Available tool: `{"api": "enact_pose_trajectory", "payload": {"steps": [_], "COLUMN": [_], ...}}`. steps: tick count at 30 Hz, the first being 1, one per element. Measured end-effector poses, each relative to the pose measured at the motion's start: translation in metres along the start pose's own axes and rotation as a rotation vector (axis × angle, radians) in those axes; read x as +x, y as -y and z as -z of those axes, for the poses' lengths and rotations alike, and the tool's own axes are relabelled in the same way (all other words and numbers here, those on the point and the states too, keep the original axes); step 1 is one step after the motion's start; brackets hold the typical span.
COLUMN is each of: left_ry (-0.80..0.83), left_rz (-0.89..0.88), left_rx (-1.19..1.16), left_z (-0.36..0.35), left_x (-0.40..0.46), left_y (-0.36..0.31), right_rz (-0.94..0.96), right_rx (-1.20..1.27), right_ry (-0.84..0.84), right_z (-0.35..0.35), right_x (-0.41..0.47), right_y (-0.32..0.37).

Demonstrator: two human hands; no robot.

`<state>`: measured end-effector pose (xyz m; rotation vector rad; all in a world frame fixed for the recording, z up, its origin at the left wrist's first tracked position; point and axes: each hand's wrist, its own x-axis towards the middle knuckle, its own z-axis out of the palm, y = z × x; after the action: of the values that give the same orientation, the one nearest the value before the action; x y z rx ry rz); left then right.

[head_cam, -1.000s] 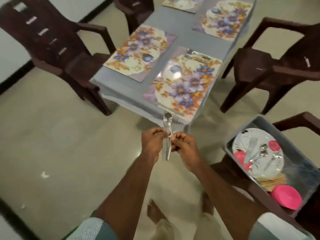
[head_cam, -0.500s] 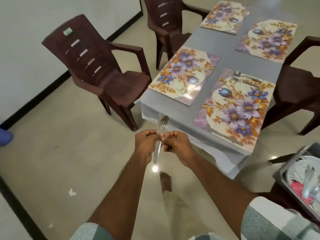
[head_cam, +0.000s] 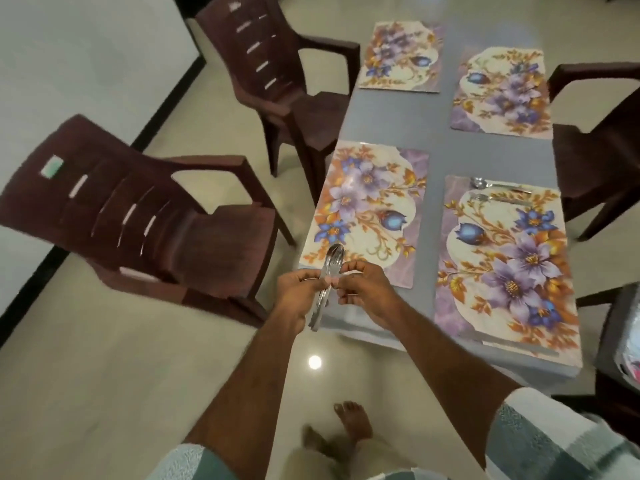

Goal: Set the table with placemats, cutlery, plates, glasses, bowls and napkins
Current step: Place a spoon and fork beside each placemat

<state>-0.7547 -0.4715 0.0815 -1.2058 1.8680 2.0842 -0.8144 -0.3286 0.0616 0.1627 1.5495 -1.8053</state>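
A bundle of steel cutlery [head_cam: 327,276], spoon bowl uppermost, is pinched between my left hand [head_cam: 298,293] and my right hand [head_cam: 364,286], just over the near-left corner of the grey table [head_cam: 394,123]. Several floral placemats lie on the table. The near-left placemat [head_cam: 367,209] lies bare right beyond my hands. The near-right placemat [head_cam: 502,271] carries a spoon and fork [head_cam: 498,192] along its far edge. Two far placemats [head_cam: 401,57], [head_cam: 502,95] are bare.
Dark brown plastic chairs stand around the table: one at near left [head_cam: 145,216], one at far left [head_cam: 287,84], one at the right [head_cam: 595,140]. A grey bin [head_cam: 623,341] shows at the right edge. My bare feet [head_cam: 349,420] are on the pale tiled floor.
I have walked left around the table's end, so the view swung: the bin slid out to the right edge and the near-left placemat now lies just beyond my hands, which still hold the cutlery.
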Motion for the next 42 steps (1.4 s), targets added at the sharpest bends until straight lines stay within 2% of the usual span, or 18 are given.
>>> {"api": "enact_pose_trajectory", "payload": {"steps": [5, 11, 14, 20, 25, 28, 31, 35, 38, 42], "left_ry": [0.237, 0.515, 0.599, 0.809, 0.815, 0.787, 0.744, 0.662, 0.615, 0.690], "left_rz": [0.044, 0.069, 0.014, 0.014, -0.087, -0.113, -0.106, -0.179, -0.165, -0.150], "left_rx": [0.131, 0.257, 0.384, 0.560, 0.705, 0.724, 0.706, 0.747, 0.784, 0.855], "left_z": [-0.013, -0.033, -0.044, -0.067, -0.074, -0.071, -0.071, -0.083, -0.095, -0.135], "left_x": [0.071, 0.146, 0.162, 0.178, 0.177, 0.176, 0.193, 0.260, 0.316, 0.379], "left_y": [-0.035, -0.067, -0.083, -0.096, -0.104, -0.120, -0.143, -0.180, -0.211, -0.241], "right_rz": [0.048, 0.079, 0.097, 0.151, 0.161, 0.209, 0.217, 0.198, 0.145, 0.031], "right_rx": [0.151, 0.280, 0.362, 0.536, 0.666, 0.750, 0.789, 0.768, 0.736, 0.755], "right_ry": [-0.191, -0.576, -0.760, -1.041, -1.122, -1.076, -1.116, -1.212, -1.265, -1.371], "right_z": [0.000, -0.015, -0.022, -0.025, -0.026, -0.030, -0.025, -0.003, 0.011, 0.033], "right_x": [0.044, 0.084, 0.090, 0.092, 0.098, 0.103, 0.113, 0.152, 0.198, 0.267], "right_y": [0.017, 0.033, 0.038, 0.036, 0.022, 0.027, 0.037, 0.058, 0.074, 0.090]}}
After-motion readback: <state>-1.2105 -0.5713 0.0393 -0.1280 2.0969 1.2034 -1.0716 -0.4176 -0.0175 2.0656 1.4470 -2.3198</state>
